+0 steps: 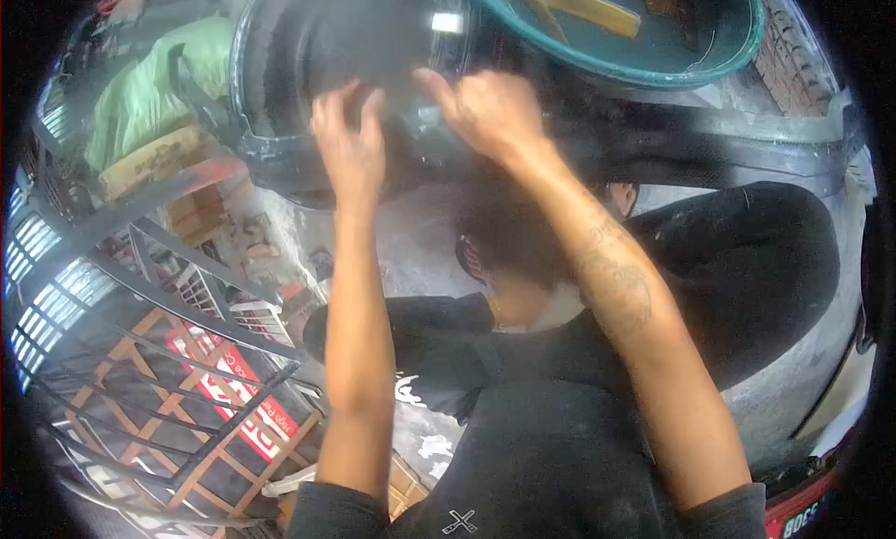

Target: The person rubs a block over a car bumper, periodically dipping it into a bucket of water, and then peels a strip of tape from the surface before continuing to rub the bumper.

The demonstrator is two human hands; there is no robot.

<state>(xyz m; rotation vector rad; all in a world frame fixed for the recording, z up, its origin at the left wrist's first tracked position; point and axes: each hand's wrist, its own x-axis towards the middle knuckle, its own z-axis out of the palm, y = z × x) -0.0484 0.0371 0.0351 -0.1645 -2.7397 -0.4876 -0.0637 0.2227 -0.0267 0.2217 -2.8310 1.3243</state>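
Observation:
My left hand (350, 138) is over the near edge of a black, glossy round-rimmed piece (271, 82). Its thumb and fingers are bent and apart, with nothing visible between them. To its right, my right hand (490, 110) is over a long black panel (691, 152), thumb stretched toward the left hand. The right fingers are curled away and blurred, so their grip is hidden. Wet-looking pale spots show on the dark surface between the hands. A hazy smear covers the area just beyond them.
A green basin (616, 68) with wooden pieces (588, 7) stands at upper right, beside a tyre (793, 58). At left are a green plastic bag (154, 91), a metal rack (187, 390) and a red-and-white box (233, 390). My folded legs (737, 278) rest on the floor.

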